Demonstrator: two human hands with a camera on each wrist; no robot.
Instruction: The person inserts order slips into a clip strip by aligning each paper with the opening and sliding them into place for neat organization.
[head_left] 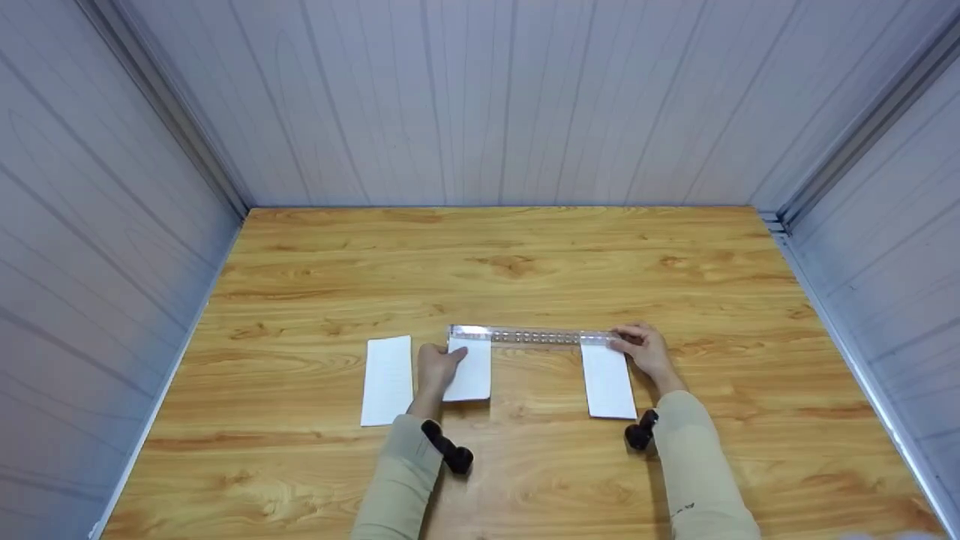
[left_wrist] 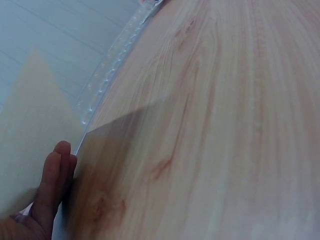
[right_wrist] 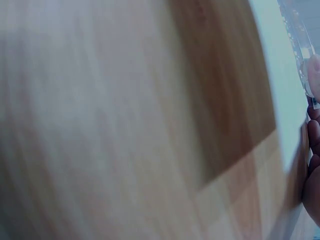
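A clear plastic ruler [head_left: 536,337] lies crosswise above the table, its ends over the top edges of two white paper pieces. My left hand [head_left: 437,367] grips the left paper piece [head_left: 472,375], thumb on top; the left wrist view shows the fingers [left_wrist: 50,182] at the underside of this paper [left_wrist: 32,120]. At the other end, my right hand [head_left: 646,351] pinches the ruler near the top of the right paper piece [head_left: 609,382]. Whether it pinches that paper too is unclear. In the right wrist view only part of the hand [right_wrist: 313,145] shows, beside the ruler [right_wrist: 295,37].
Another white paper piece [head_left: 388,382] lies flat on the wooden table [head_left: 510,266], left of my left hand. Pale panel walls [head_left: 480,105] enclose the back and both sides. A black wrist device [head_left: 450,450] sits on the left sleeve, and another [head_left: 640,433] on the right.
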